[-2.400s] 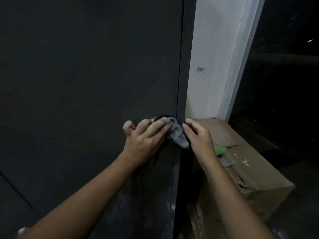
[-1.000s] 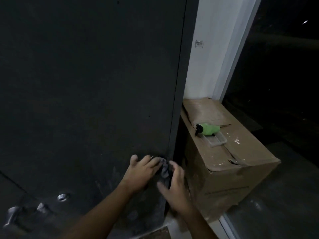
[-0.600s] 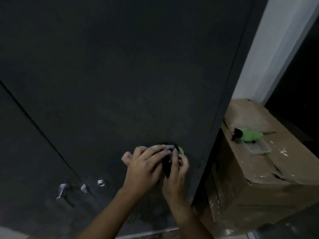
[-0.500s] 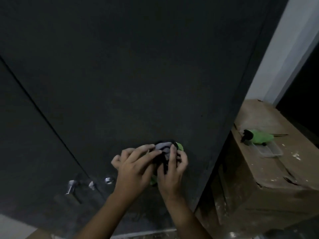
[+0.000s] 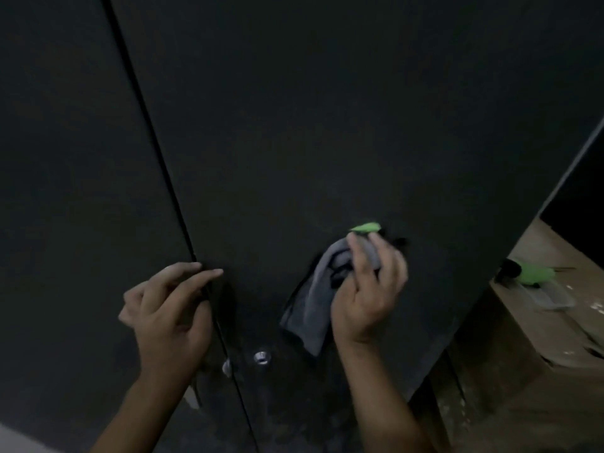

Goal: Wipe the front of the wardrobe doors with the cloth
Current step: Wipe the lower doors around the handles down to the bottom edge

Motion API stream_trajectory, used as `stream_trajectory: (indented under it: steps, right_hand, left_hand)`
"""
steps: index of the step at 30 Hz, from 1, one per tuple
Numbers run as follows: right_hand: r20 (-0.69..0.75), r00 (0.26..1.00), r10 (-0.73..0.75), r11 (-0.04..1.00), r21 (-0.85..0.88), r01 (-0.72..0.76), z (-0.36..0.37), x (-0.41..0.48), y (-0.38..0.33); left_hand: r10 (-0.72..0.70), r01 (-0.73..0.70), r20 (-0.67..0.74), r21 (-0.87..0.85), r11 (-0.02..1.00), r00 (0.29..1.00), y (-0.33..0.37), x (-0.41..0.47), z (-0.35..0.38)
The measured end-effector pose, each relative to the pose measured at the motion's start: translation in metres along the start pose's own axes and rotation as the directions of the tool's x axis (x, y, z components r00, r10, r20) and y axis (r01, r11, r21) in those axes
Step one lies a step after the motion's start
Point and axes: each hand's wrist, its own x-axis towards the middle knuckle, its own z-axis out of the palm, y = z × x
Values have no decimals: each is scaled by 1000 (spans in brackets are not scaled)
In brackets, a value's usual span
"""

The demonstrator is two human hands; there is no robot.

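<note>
The right hand (image 5: 366, 289) gripped a bunched grey-and-green cloth (image 5: 313, 299) against the lower part of the right-hand wardrobe door (image 5: 327, 125). The left hand (image 5: 166, 308), fingers loosely curled and holding nothing, sat at the seam with the left-hand door (image 5: 65, 158). Wiping seemed under way, since pale smears low on the dark matte panel suggested work left, though dim light hid what was clean; a cardboard box (image 5: 523, 354) bearing a green spray bottle (image 5: 536, 273) stood just to the right.
</note>
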Motion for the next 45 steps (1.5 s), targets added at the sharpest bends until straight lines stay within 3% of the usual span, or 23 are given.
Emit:
stream_trajectory:
  steps: [2,4,6,9,14,16,18,21,23,25,28,29,30,31,34,36,38,42,43,44,45]
  right_hand:
    - [-105,987,118,992,44,-114,11,27,-20]
    - [-51,995,80,991,110,-74,20,35,-43]
    - [153,983,-102,990,108,86,26,24,-69]
    - [373,872,-316,944,30,329,35,-12,-89]
    - [417,685,-597,760,23,650,36,-43,-64]
    - [404,661,-632,723,1,691,33,-40,-58]
    - [372,722,-584,773,-18,635,32,-34,-64]
    - [268,899,-347,937,48,347,39,-25,-87]
    - [249,918,-308,951,115,287,44,-27,-103]
    - [310,821,-480,877,187,442,48,-34,-117]
    - [373,496,-784,614,355,705,50,-34,-132]
    - [369,425,-826,552,382,741,52,-25,-139]
    - [355,410,-840,531,385,754,54,-13,-146]
    - [331,458,-825,560,375,739,56,2,-155]
    - [239,709,-663,746,293,598,67,46,-182]
    - [214,764,-609,788,271,553,72,55,-195]
    - [249,688,-682,728,313,610,72,47,-197]
    - [349,250,-903,390,425,817,63,22,-177]
    - [354,179,-918,331,433,839,63,22,-173]
    - [351,150,-924,302,432,850,63,24,-170]
    - [344,167,-924,312,424,851,63,28,-169]
  left_hand:
    - [33,-33,-10,2,999,999,-11,5,-7]
    - [36,-36,-28,-12,999,999,-20,7,-13]
    - [24,-26,-53,-32,999,998,-26,8,-18]
    - [42,-46,-56,-58,997,998,-33,7,-27]
    - [-19,18,-31,-44,999,999,-59,-4,-48]
    - [-63,63,-4,-42,997,998,-69,-11,-55]
    - [-73,74,42,-35,997,996,-79,-20,-59]
    - [-80,81,120,-6,997,990,-87,-38,-61]
    - [-97,98,166,3,995,981,-92,-48,-60]
    - [-83,91,233,-26,995,969,-97,-54,-56]
    - [-140,194,389,-104,975,910,-103,-68,-47]
    - [-201,279,459,-108,954,865,-105,-74,-44]
    - [-242,344,521,-109,932,819,-107,-82,-41]
    - [-255,374,567,-102,922,783,-108,-91,-37]
    - [-287,433,671,-57,900,684,-110,-111,-27]
    - [-300,455,692,-46,889,656,-113,-117,-21]
    - [-309,448,703,-15,894,640,-116,-117,-17]
    - [-328,434,710,36,900,623,-122,-117,-8]
    - [-337,442,713,42,896,615,-121,-118,-7]
    - [-336,447,713,36,894,615,-120,-119,-6]
    - [-337,452,709,29,892,619,-119,-120,-6]
